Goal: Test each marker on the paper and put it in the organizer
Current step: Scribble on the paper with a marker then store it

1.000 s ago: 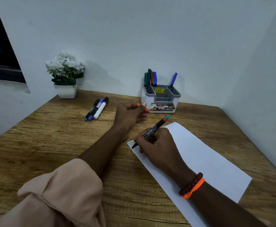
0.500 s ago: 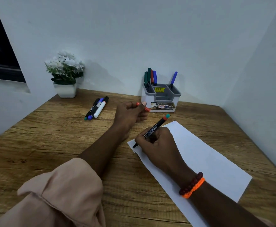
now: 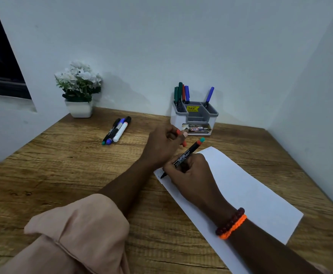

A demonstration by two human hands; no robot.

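Note:
My right hand grips a black marker with an orange and teal end, its tip touching the near left corner of the white paper. A faint mark shows by the tip. My left hand rests on the table just left of the paper and holds an orange cap in its curled fingers. The grey and white organizer stands at the back by the wall with several markers upright in it. Three more markers lie side by side on the table to the left.
A white pot of white flowers sits in the back left corner of the wooden table. Walls close the table in at the back and on the right. A dark window is at the far left.
The marker tip has slid a little along the paper's corner. My left hand has shifted slightly with the orange cap.

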